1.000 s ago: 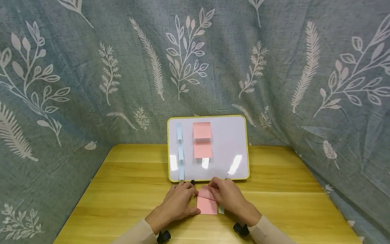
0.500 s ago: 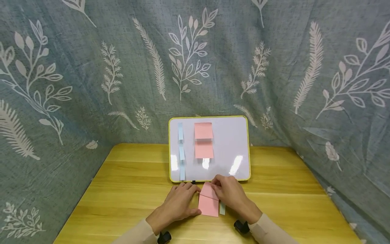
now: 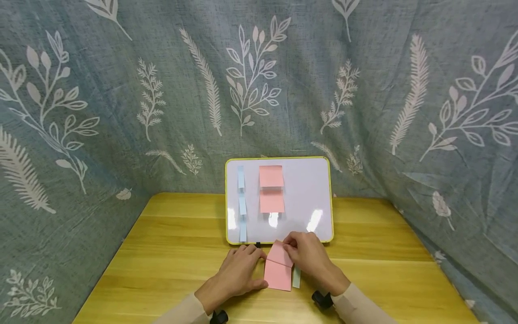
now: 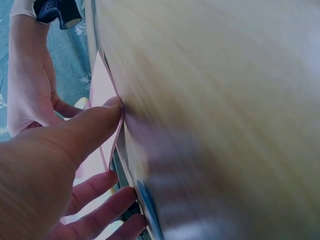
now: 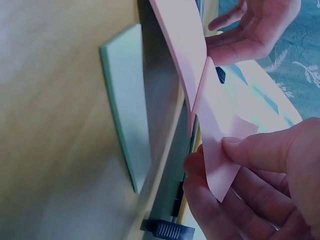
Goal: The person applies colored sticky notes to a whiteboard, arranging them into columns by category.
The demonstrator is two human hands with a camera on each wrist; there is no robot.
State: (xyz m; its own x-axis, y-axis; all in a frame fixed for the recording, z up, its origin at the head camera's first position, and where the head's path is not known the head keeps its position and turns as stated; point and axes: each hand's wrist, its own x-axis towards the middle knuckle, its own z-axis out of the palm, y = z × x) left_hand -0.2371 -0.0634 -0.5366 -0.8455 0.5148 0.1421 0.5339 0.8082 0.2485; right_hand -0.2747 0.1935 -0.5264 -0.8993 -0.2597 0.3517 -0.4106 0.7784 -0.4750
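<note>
A pink sticky note pad [image 3: 278, 276] lies on the table in front of the whiteboard. My right hand [image 3: 310, 256] pinches the top sheet, a pink sticky note [image 5: 212, 120], between thumb and fingers. That sheet is folded up and away from the pad, still joined to it along one edge in the right wrist view. My left hand [image 3: 239, 273] steadies the pad's left side, its thumb [image 4: 102, 117] on the near corner and forefinger by the fold. Beside the pad, partly behind my right hand, lies a narrow pale green sticky note pad [image 5: 129, 110].
A yellow-framed whiteboard [image 3: 307, 193] stands tilted just beyond my hands. It bears two pink sticky notes [image 3: 271, 176] and a column of narrow light blue notes [image 3: 241, 177]. A leaf-patterned cloth [image 3: 170, 90] encloses the wooden table [image 3: 162, 256] behind and at the sides.
My right hand has drawn the pink sheet farther up and slightly right, baring more of its underside. The pad has turned a little. My left hand stays at its side.
</note>
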